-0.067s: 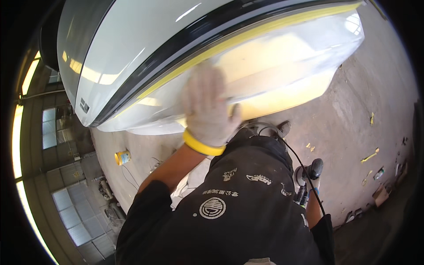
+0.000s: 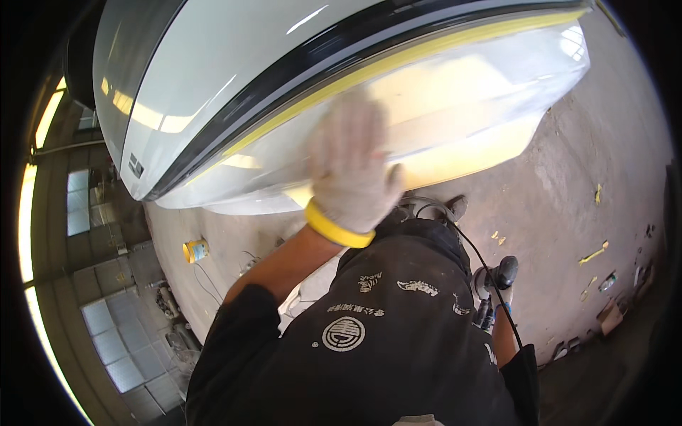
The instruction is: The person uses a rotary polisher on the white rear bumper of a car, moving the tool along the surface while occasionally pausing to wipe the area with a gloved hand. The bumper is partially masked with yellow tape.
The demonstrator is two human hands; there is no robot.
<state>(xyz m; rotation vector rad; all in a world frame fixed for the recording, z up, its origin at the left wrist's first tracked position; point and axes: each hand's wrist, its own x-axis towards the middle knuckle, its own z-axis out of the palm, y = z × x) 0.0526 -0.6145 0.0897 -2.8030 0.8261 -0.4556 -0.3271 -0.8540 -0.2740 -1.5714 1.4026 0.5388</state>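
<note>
My left hand (image 2: pixel 353 160), in a pale glove with a yellow cuff, lies with fingers stretched out on the vehicle's lower body panel (image 2: pixel 455 106). The fingers are blurred. This panel is sanded, with cream, yellow and whitish-grey patches. Yellow masking tape (image 2: pixel 426 48) runs along its upper edge, below a black trim strip. Low at my right side, my right hand (image 2: pixel 503 310), mostly hidden, with a bit of blue at it, grips a sander (image 2: pixel 506 272) with a round, dark head. A black hose (image 2: pixel 483 259) passes beside it.
The white vehicle body (image 2: pixel 206 71) rises above the panel. A yellow bucket (image 2: pixel 195 250) stands on the concrete floor at the left. Tape scraps (image 2: pixel 594 252) and a cardboard piece (image 2: pixel 611 317) lie at the right. Windows (image 2: pixel 114 344) line the left wall.
My left hand has slid a little to the right across the panel, fingers still flat. My right hand and the sander have hardly moved.
</note>
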